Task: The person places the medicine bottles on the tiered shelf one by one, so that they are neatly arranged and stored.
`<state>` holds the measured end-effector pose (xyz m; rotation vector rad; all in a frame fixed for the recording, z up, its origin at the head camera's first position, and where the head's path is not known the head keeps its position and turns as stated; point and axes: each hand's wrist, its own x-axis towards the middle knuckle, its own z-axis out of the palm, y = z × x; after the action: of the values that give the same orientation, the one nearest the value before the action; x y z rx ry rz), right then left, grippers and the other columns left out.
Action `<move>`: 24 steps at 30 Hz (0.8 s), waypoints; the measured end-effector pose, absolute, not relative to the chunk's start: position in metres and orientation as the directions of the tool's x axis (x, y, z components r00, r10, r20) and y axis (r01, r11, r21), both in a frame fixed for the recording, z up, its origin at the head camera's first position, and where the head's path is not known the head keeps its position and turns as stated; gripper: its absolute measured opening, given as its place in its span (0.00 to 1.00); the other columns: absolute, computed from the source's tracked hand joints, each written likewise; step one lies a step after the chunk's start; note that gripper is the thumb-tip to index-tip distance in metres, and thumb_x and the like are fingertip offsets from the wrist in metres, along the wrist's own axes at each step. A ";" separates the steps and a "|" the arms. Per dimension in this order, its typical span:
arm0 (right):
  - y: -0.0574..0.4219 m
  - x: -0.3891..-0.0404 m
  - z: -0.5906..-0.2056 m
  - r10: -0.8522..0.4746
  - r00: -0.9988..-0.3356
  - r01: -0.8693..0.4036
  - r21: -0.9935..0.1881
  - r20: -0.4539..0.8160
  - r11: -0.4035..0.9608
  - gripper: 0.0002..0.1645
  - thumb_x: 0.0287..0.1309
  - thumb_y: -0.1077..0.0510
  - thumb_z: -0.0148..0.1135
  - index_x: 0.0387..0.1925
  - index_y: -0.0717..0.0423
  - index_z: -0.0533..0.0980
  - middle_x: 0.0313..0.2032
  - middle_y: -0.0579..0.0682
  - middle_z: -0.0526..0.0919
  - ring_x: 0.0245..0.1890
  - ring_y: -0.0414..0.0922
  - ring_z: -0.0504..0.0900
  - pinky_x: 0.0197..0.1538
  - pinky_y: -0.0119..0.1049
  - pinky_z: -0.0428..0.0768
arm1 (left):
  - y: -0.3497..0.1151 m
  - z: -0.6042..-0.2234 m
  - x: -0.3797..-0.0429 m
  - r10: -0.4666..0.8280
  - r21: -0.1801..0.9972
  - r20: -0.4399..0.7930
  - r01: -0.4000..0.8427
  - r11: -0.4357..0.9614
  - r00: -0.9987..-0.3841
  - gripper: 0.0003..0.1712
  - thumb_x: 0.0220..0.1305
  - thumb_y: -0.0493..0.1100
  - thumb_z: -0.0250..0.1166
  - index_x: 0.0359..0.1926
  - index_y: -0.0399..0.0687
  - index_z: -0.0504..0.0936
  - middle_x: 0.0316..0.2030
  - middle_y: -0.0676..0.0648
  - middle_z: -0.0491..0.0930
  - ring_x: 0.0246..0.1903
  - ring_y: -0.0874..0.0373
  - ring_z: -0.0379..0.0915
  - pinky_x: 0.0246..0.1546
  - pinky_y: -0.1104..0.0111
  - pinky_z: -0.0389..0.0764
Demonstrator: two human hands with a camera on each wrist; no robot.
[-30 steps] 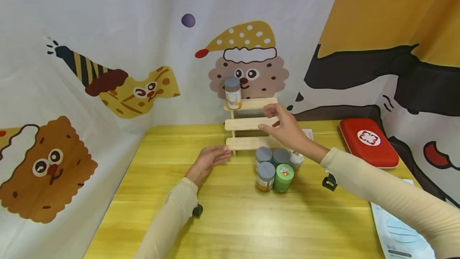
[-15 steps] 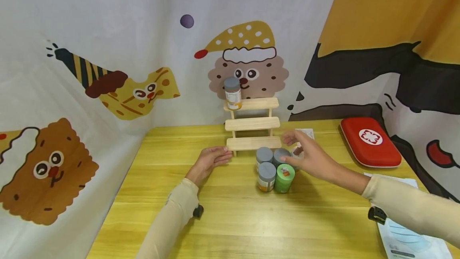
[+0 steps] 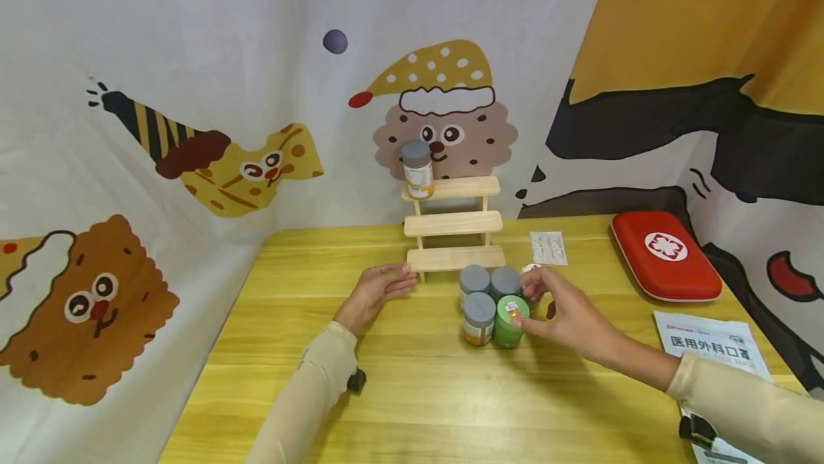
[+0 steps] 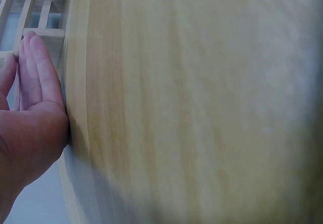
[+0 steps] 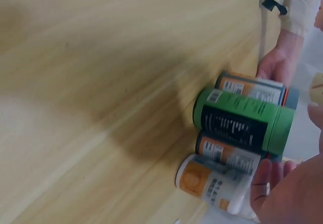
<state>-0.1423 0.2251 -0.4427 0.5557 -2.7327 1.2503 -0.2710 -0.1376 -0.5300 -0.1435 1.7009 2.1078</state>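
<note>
A stepped wooden display rack (image 3: 453, 223) with three shelves stands at the back of the table. My left hand (image 3: 376, 291) touches the left end of its lowest shelf, fingers straight in the left wrist view. A grey-lidded bottle (image 3: 418, 169) stands on the top shelf's left end. In front of the rack, several bottles stand close together: grey-lidded ones (image 3: 478, 319), a green bottle (image 3: 508, 328) and a white bottle (image 5: 214, 183). My right hand (image 3: 566, 310) reaches over them from the right. Its thumb is by the green lid, its fingers by a rear grey lid (image 3: 505, 280), not closed on any bottle.
A red zip case (image 3: 666, 257) lies at the back right. A white printed face mask packet (image 3: 711, 341) is partly under my right sleeve. A small white printed sheet (image 3: 548, 248) lies behind the bottles. A cartoon-printed cloth (image 3: 309, 85) hangs behind the table (image 3: 412, 407).
My right hand has left the front of the rack, moved right and down, and come to the bottle group. The left hand stays at the rack's lowest shelf.
</note>
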 end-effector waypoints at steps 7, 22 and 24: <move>0.222 -0.133 -0.450 -0.287 -0.917 -0.399 -0.641 0.277 0.655 0.37 0.45 0.51 0.89 0.51 0.53 0.75 0.43 0.46 0.80 0.42 0.40 0.78 0.35 0.28 0.79 | -0.137 -0.529 -0.271 0.261 0.914 -0.328 -0.375 -0.155 -0.908 0.19 0.77 0.40 0.65 0.61 0.33 0.80 0.48 0.42 0.92 0.45 0.57 0.91 0.53 0.63 0.92; 0.217 -0.129 -0.460 -0.286 -0.888 -0.451 -0.557 0.361 0.697 0.35 0.42 0.59 0.89 0.49 0.51 0.75 0.43 0.42 0.80 0.41 0.41 0.79 0.41 0.30 0.82 | -0.136 -0.530 -0.269 0.249 0.919 -0.319 -0.362 -0.153 -0.915 0.17 0.77 0.40 0.65 0.59 0.33 0.81 0.47 0.43 0.92 0.44 0.58 0.91 0.54 0.62 0.92; 0.216 -0.129 -0.461 -0.277 -0.892 -0.442 -0.561 0.357 0.700 0.35 0.43 0.59 0.89 0.49 0.50 0.75 0.42 0.42 0.80 0.41 0.42 0.80 0.40 0.30 0.81 | -0.136 -0.531 -0.269 0.246 0.920 -0.317 -0.360 -0.153 -0.916 0.17 0.77 0.39 0.65 0.59 0.33 0.81 0.47 0.43 0.92 0.44 0.57 0.91 0.54 0.61 0.92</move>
<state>-0.1288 0.2163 -0.4609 0.5738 -2.6639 0.9735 -0.2690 -0.1363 -0.5307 -0.1283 1.7313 2.1193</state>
